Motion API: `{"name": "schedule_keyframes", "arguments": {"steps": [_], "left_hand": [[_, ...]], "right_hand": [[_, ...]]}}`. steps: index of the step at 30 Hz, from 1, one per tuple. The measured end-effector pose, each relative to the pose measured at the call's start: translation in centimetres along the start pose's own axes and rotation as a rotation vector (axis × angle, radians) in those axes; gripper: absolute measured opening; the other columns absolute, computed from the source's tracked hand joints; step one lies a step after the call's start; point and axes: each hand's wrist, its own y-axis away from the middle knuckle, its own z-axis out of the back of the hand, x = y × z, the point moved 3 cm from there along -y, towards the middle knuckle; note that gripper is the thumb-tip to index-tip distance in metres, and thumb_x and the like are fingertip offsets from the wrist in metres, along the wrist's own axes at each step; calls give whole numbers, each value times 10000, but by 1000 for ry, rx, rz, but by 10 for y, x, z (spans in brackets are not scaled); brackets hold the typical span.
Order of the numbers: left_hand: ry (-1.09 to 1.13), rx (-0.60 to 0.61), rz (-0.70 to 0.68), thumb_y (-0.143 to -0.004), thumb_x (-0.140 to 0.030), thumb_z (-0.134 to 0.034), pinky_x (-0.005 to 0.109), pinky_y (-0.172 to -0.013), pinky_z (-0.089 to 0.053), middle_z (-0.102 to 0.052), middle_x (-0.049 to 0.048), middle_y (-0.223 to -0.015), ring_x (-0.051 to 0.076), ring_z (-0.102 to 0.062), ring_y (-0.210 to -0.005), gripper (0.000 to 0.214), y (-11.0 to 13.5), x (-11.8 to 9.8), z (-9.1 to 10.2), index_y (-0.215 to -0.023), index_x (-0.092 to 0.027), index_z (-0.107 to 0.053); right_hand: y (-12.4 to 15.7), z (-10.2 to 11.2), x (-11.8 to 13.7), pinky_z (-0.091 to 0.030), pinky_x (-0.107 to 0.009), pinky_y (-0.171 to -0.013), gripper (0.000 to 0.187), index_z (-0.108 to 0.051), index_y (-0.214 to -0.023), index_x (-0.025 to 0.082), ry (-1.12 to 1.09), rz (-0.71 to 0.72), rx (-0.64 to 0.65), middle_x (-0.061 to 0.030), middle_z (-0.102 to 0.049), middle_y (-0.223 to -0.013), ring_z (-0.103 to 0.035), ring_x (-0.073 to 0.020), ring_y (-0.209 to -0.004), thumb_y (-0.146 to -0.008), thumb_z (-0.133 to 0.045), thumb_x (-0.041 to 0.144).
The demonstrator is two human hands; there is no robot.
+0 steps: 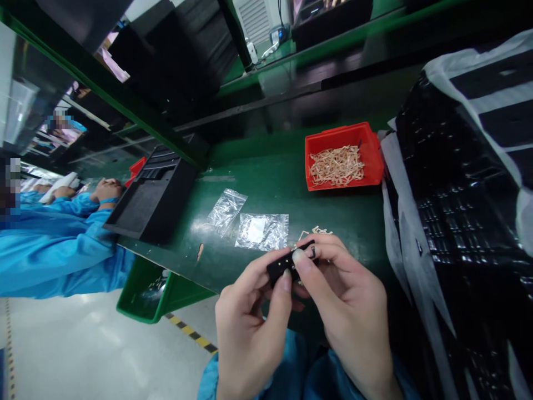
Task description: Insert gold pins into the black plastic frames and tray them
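Observation:
Between my two hands is a small black rectangular part [275, 270] with tiny holes or bright dots on its face. My left hand [258, 316] pinches its left end, thumb on the near face. My right hand [345, 300] grips the right end, thumb pressed on top; fingers partly hide that side. Just beyond my fingers, several small tan strip-like pieces [318, 230] lie on the green tabletop [266, 178]. Many similar tan pieces [337, 165] fill a red bin [375, 155] farther back.
Two clear plastic bags [272, 230] lie beyond my hands, one with a white label. Black trays [141, 205] stand at the left beside a co-worker's blue sleeve [54, 250]. A green bin [141, 300] hangs below the table edge. Black wrapped stacks [458, 166] crowd the right.

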Motion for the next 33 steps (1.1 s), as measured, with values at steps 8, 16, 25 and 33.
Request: {"name": "schedule_keyframes", "arguments": {"steps": [8, 16, 25, 33], "left_hand": [[-151, -51, -74, -971, -262, -724, 182, -566, -667, -871, -8, -843, 154, -808, -624, 161, 0, -5, 1, -1048, -255, -866], [-199, -242, -97, -976, -256, -703, 151, -508, -587, -839, -43, -771, 112, -742, -568, 167, 1, -4, -6, -890, -265, -846], [-124, -365, 6, -962, -244, -726, 70, -432, -494, -736, -62, -607, 58, -642, -459, 168, 5, -1, -14, -808, -221, -792], [115, -270, -4, -946, -369, -790, 139, -378, -509, -683, -37, -486, 97, -592, -352, 207, -7, 7, 0, -848, -186, -784]], "right_hand": [[4, -2, 3, -627, -306, -874, 81, -739, -872, 250, 80, 69, -50, -28, -736, -1052, -729, -182, -1006, -953, -740, 255], [7, -5, 6, -639, -258, -835, 87, -731, -880, 254, 114, 170, -90, -20, -730, -1023, -733, -167, -1020, -936, -734, 187], [8, -6, 4, -617, -287, -858, 122, -710, -942, 258, 156, 251, -68, -10, -729, -1032, -732, -163, -1002, -937, -689, 138], [15, 0, 4, -618, -331, -846, 535, -605, -1363, 323, 126, 328, -251, -10, -737, -1143, -723, -169, -925, -893, -728, 100]]}}
